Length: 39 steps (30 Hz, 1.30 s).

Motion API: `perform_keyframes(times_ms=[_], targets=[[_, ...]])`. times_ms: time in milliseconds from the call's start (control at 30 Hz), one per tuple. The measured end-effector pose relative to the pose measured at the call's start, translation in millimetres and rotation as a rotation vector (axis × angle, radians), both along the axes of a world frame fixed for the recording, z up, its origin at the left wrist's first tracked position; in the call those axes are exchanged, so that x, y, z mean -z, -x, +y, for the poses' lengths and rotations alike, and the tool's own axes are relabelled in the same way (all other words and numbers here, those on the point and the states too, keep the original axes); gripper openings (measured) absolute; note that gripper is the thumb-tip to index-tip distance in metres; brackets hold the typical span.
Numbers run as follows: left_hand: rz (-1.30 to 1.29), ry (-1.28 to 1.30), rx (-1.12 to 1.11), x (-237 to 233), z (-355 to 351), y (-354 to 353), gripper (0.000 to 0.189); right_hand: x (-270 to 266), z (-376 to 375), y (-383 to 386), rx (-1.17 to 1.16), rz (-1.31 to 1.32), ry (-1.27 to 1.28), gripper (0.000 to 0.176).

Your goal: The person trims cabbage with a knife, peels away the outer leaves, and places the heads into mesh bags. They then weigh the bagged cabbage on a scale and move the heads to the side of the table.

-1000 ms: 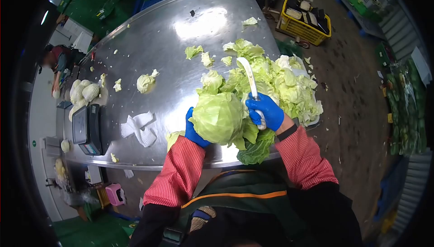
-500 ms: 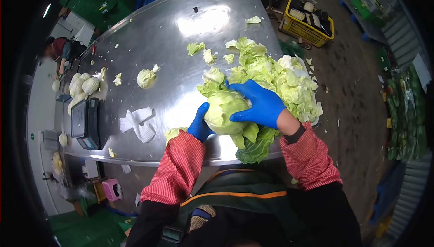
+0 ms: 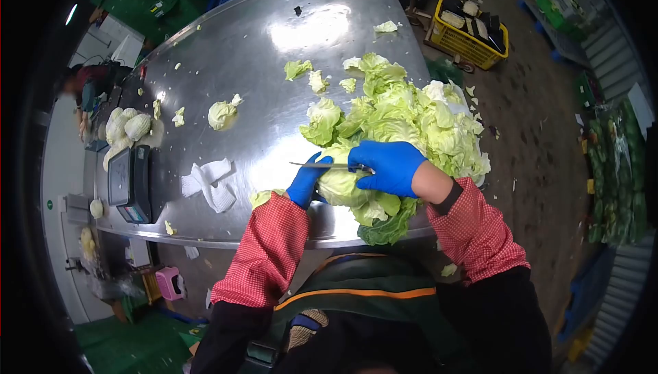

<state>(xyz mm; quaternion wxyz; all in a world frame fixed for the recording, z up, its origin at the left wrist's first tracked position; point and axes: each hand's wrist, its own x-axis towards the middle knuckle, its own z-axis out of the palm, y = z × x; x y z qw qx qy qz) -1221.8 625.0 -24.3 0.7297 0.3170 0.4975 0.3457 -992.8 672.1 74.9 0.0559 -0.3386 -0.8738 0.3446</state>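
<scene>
A pale green cabbage head [image 3: 340, 188] sits at the near edge of the steel table, in front of my body. My left hand [image 3: 306, 181], in a blue glove, grips its left side. In my blue-gloved right hand [image 3: 392, 167] is a knife [image 3: 319, 165], its blade pointing left across the top of the cabbage. The handle is mostly hidden by my fingers. A darker outer leaf [image 3: 389, 229] lies under the cabbage at the table edge. Just beyond my right hand is a heap of loose leaves [image 3: 425, 117]. Part of another cabbage [image 3: 266, 198] shows beside my left wrist.
On the steel table [image 3: 233, 52] are a white cloth [image 3: 211, 185], a scale [image 3: 130, 183], a small cabbage [image 3: 221, 116] and white netted produce [image 3: 127, 127]. A yellow crate [image 3: 473, 42] stands on the floor at right. Another person [image 3: 89, 90] is at far left.
The knife blade now shows, pointing left from my right hand, which has closed and moved slightly down. A leafy piece now lies apart on the table beyond the cabbage.
</scene>
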Motion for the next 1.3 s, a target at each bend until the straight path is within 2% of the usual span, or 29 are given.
perform_keyframes(times_ms=[67, 133, 233, 300, 367, 433, 500, 533, 633, 667, 800, 900, 967, 1000, 1067, 1133, 1233, 1300], targets=[[0.028, 0.052, -0.028, -9.8, -3.1, -7.2, 0.069, 5.0, 1.2, -4.2, -0.029, -0.011, 0.053, 0.034], [-0.085, 0.083, -0.052, -10.3, -6.9, -7.5, 0.071, 13.0, -0.3, -16.2, -0.041, 0.034, 0.066, 0.030], [-0.268, 0.193, -0.120, 0.8, -8.1, -2.1, 0.074, 25.0, 7.5, -44.8, 0.172, 0.275, 0.346, 0.024], [-0.396, 0.248, -0.176, 1.3, -7.9, 3.0, 0.074, 42.9, 20.1, -59.2, 0.376, 0.319, 0.224, 0.023], [-0.483, 0.221, -0.168, 0.3, -6.1, 4.2, 0.074, 49.4, 34.1, -64.8, 0.587, -0.040, 0.113, 0.041], [-0.529, 0.139, -0.145, 4.9, -4.3, 2.8, 0.074, 43.4, 23.8, -48.7, 0.510, 0.385, 0.152, 0.053], [-0.559, 0.119, -0.108, 5.1, -5.1, -0.2, 0.074, 19.3, 16.3, -32.5, 0.381, 0.413, 0.190, 0.060], [-0.574, 0.104, -0.088, 4.6, -3.6, -1.9, 0.073, 34.9, 20.6, -28.3, 0.290, 0.426, 0.047, 0.048], [-0.570, 0.053, -0.080, 0.5, -3.1, -5.3, 0.074, 12.7, 21.9, -24.9, 0.450, 0.376, 0.758, 0.042], [-0.580, 0.083, -0.106, 0.1, -3.8, -5.4, 0.074, 25.6, 19.6, -26.1, 0.455, 0.557, 0.861, 0.031], [-0.666, 0.152, -0.183, 2.4, -3.0, -2.1, 0.075, 6.7, -5.1, -28.2, 0.238, 0.459, 0.936, 0.022], [-0.710, 0.150, -0.194, 1.7, -0.3, 5.9, 0.077, -2.6, -5.8, -42.7, 0.323, 0.471, 0.944, 0.026], [-0.702, 0.118, -0.159, 1.6, -0.9, 8.6, 0.080, 11.7, 9.0, -38.8, 0.473, 0.428, 0.692, 0.044], [-0.665, 0.120, -0.177, 0.8, -1.1, 6.0, 0.080, 31.4, 15.8, -34.8, 0.401, 0.519, 0.497, 0.048], [-0.748, 0.132, -0.166, -0.7, -3.6, 1.7, 0.076, 44.2, 20.3, -28.5, 0.350, 0.535, 0.470, 0.055], [-0.772, 0.130, -0.174, -6.2, -8.0, -2.9, 0.074, 38.8, 18.2, -23.5, 0.396, 0.392, 0.805, 0.058], [-0.755, 0.105, -0.206, -12.4, -11.0, -9.1, 0.075, 59.7, 5.5, -21.1, 0.409, 0.691, 1.079, 0.062], [-0.763, 0.113, -0.215, -11.2, -14.1, -6.9, 0.076, 66.1, -1.3, -14.7, 0.478, 0.793, 1.122, 0.062]])
